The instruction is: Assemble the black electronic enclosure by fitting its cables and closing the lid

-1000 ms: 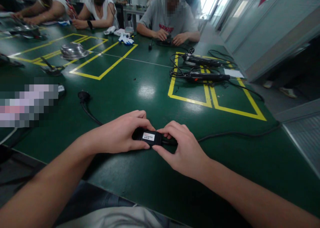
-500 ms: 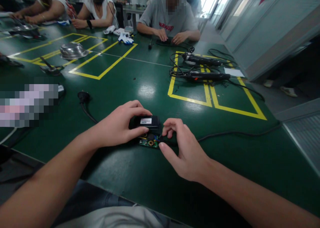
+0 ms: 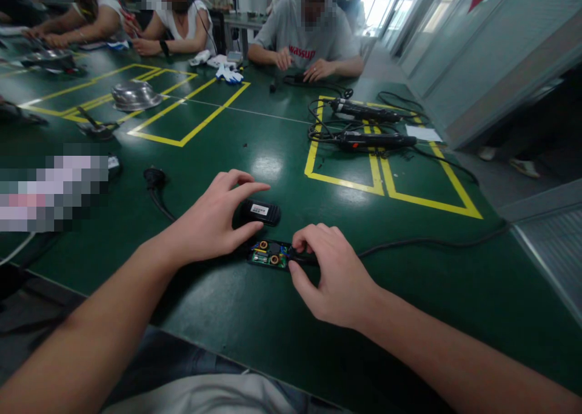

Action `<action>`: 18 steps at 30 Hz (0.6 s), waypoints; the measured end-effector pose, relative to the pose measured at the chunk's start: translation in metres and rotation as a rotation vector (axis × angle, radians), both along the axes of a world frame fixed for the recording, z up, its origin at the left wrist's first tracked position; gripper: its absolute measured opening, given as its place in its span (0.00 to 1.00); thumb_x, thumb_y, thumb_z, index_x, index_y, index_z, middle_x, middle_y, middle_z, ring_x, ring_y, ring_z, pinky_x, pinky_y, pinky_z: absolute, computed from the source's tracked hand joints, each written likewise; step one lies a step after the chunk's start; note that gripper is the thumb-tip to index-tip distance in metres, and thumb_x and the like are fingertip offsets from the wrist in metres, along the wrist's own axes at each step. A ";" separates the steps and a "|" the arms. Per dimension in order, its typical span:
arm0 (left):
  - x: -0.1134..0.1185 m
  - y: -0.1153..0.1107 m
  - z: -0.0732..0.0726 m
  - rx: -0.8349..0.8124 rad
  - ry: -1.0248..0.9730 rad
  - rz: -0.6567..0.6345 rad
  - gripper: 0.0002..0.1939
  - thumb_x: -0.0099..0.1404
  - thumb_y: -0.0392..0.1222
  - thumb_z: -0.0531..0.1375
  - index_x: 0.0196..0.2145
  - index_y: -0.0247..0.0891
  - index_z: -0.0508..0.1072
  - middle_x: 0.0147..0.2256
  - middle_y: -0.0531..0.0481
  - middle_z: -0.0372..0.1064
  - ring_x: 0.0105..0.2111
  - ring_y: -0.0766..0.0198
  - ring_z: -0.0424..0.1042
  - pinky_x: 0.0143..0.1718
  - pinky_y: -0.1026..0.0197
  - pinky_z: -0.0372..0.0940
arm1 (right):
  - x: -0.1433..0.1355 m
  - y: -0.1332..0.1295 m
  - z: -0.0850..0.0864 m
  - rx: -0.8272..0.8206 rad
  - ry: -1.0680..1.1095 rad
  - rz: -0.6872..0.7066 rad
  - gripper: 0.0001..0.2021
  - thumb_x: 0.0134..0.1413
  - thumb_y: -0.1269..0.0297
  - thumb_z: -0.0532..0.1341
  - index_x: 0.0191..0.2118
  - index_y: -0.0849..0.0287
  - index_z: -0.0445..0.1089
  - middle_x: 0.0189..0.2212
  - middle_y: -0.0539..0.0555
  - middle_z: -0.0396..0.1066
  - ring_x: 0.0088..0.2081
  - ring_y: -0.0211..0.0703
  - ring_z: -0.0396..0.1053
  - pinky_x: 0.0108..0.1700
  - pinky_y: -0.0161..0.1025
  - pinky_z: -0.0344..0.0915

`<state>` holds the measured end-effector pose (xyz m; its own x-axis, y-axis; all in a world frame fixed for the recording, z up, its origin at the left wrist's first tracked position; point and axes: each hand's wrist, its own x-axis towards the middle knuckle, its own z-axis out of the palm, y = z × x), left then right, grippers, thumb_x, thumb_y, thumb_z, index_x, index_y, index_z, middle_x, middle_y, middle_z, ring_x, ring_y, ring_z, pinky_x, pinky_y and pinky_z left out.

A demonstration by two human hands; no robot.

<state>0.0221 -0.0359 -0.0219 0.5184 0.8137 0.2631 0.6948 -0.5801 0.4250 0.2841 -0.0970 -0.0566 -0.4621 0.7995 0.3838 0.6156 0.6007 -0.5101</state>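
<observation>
My left hand (image 3: 222,217) is open, thumb and fingers apart, beside a black ribbed plastic cover (image 3: 261,211) with a white label. The cover lies on the table just beyond an opened black case with a green circuit board (image 3: 271,256), on which copper coils and coloured wires show. My right hand (image 3: 334,274) is closed at the board's right end, thumb and curled fingers on either side of the black power cord (image 3: 310,259) where it enters the case. Part of that grip is hidden.
A black plug (image 3: 154,176) lies to the left, near a blurred-out pinkish item (image 3: 50,190). Two electric screwdrivers (image 3: 377,139) with tangled cords rest by yellow tape at the right. A metal bowl (image 3: 135,95) stands farther off. Across the table sits a person in grey (image 3: 304,38).
My left hand has let go of the black cover, which now lies on the table beyond the board. My right fingers have closed in on the cord end. The person opposite has lifted a hand.
</observation>
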 end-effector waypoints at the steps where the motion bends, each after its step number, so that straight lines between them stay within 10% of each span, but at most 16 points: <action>1: 0.000 -0.003 0.006 -0.013 -0.021 -0.014 0.32 0.69 0.57 0.66 0.65 0.38 0.74 0.60 0.37 0.71 0.60 0.43 0.72 0.66 0.39 0.68 | 0.000 -0.001 0.000 0.010 -0.017 0.007 0.04 0.60 0.68 0.60 0.40 0.55 0.65 0.34 0.53 0.71 0.36 0.49 0.67 0.41 0.47 0.57; 7: -0.002 -0.013 0.027 -0.277 0.035 -0.137 0.17 0.67 0.57 0.68 0.38 0.40 0.74 0.33 0.53 0.74 0.32 0.61 0.71 0.35 0.60 0.63 | 0.001 -0.004 0.001 0.088 -0.147 0.020 0.03 0.64 0.66 0.59 0.41 0.57 0.69 0.34 0.55 0.72 0.36 0.49 0.66 0.39 0.46 0.58; 18: -0.004 -0.009 0.025 -0.466 0.159 -0.163 0.09 0.69 0.47 0.64 0.32 0.42 0.75 0.28 0.54 0.74 0.27 0.63 0.70 0.30 0.60 0.57 | 0.001 -0.006 0.005 0.056 -0.220 -0.027 0.04 0.67 0.66 0.57 0.38 0.55 0.67 0.32 0.55 0.71 0.33 0.48 0.66 0.37 0.45 0.58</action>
<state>0.0181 -0.0448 0.0030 0.6521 0.7312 -0.2004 0.6885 -0.4605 0.5603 0.2848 -0.1029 -0.0517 -0.5187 0.7928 0.3201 0.7244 0.6064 -0.3279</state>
